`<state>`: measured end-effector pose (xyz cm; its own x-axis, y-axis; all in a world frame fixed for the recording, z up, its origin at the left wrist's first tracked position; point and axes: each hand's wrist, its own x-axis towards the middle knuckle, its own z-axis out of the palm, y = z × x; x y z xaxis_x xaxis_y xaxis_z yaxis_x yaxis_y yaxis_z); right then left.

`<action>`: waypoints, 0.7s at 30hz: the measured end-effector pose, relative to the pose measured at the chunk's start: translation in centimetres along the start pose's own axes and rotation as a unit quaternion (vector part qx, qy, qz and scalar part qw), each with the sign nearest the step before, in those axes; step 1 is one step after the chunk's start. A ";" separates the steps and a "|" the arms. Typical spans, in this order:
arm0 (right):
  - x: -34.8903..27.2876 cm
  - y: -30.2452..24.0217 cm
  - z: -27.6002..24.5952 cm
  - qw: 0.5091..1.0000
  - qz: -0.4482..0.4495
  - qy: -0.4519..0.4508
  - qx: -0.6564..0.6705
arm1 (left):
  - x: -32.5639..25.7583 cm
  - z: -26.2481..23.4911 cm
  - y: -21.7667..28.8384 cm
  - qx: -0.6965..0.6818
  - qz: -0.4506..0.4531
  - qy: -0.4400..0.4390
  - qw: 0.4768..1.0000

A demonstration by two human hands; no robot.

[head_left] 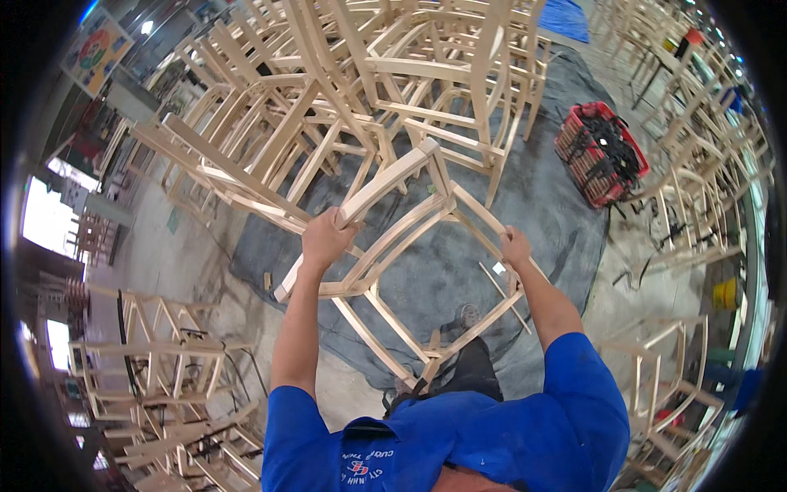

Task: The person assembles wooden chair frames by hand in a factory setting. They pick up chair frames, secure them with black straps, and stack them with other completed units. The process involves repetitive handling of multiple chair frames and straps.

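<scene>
I hold an unfinished pale wooden chair frame (410,238) lifted off the floor, tilted in front of me. My left hand (326,239) is shut on the curved top rail of its back. Over on the frame's right side, my right hand (516,247) grips one of its rails. The chair's legs point down toward my feet, and my shoe (468,315) shows through the frame on the grey tarp (541,205) below.
Stacked bare wooden chair frames (361,90) crowd the area ahead and to the left. More frames (156,369) stand at lower left and along the right (705,164). A red crate (602,152) of dark parts sits at right. A loose wooden stick (502,293) lies on the tarp.
</scene>
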<state>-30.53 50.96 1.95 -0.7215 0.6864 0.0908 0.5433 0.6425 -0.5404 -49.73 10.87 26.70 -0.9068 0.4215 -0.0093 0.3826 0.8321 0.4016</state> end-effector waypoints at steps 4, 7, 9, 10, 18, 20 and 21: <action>3.7 -7.9 1.9 0.964 -0.003 -0.198 0.179 | 1.9 3.4 -6.9 0.090 -0.006 0.062 0.994; 3.2 -5.6 1.3 0.921 -0.085 -0.252 0.284 | 3.8 5.2 -7.7 0.163 0.043 0.123 0.978; 0.1 -1.9 1.2 0.939 -0.035 -0.267 0.215 | 3.5 7.0 -6.3 0.077 -0.023 0.148 0.986; -2.3 -1.1 0.6 0.916 0.036 -0.353 0.189 | 1.0 7.6 -6.4 0.049 -0.078 0.161 0.983; -20.7 21.5 -3.6 0.700 -0.293 -0.645 -0.093 | -14.3 17.4 1.6 0.000 -0.427 0.196 0.883; -19.6 22.0 -4.6 0.684 -0.300 -0.650 -0.137 | -17.5 19.4 3.1 -0.168 -0.531 0.000 0.831; -18.6 22.0 -4.2 0.681 -0.303 -0.649 -0.149 | -17.7 19.5 3.8 -0.175 -0.517 -0.038 0.837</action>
<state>-3.37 53.72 -8.08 -0.5184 -0.4910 -0.7002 -0.0993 0.8478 -0.5210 -28.78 13.56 10.53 -0.7016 -0.4259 -0.5712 -0.6877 0.6146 0.3865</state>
